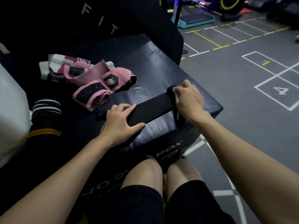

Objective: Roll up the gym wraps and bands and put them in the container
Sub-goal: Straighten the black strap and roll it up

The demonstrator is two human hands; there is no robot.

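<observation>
- Two hands work on one black wrap (150, 109) in the head view; it lies flat across the padded box (161, 65), near the box's right front corner.
- Left hand (120, 121) presses the wrap's near end down with straight, spread fingers, so this grip is released and only pins the cloth.
- Right hand (188, 101) is curled round the rolled start (171, 88) at the far end, close to the right edge; this grip is grasping the roll.
- Judging by its look, the wrap is light, soft and a bit elastic; it will loosen if tension drops, so the roll should be held at both sides while the flat part stays pinned.
- Pink wraps (95, 83) lie loose near the box's middle, with white and dark red ones (55, 67) behind them.
- Striped black bands (47, 109) sit at the left edge, beside a white container (11, 101).
</observation>
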